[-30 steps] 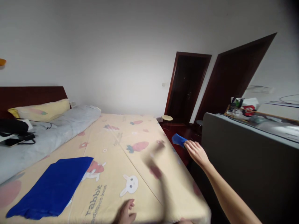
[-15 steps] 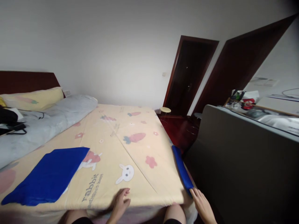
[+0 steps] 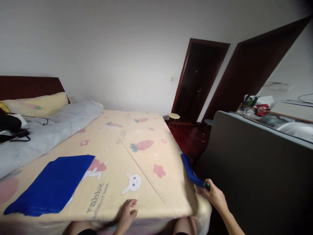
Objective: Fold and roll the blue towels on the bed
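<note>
My right hand [image 3: 216, 197] grips the near end of a long narrow blue object [image 3: 190, 171] that lies along the right edge of the bed. My left hand [image 3: 127, 215] rests on the near edge of the cream sheet [image 3: 127, 156], fingers loosely curled, holding nothing. The sheet is printed with rabbits, carrots and flowers. A flat blue cloth [image 3: 52, 184] lies on the sheet at the near left, apart from both hands. My knees show at the bottom edge.
A grey quilt [image 3: 49, 127], a yellow pillow [image 3: 36, 105] and black items [image 3: 11, 129] lie by the dark headboard at the left. A tall grey panel [image 3: 256, 169] stands close at the right. Behind it are a cluttered desk [image 3: 259, 109] and dark doors [image 3: 200, 80]. A small stool [image 3: 173, 116] stands by the doorway.
My right hand swung the blue object from up in the air down to the bed's right edge, then shifted forward along it. The view steadied; my left hand stayed on the sheet.
</note>
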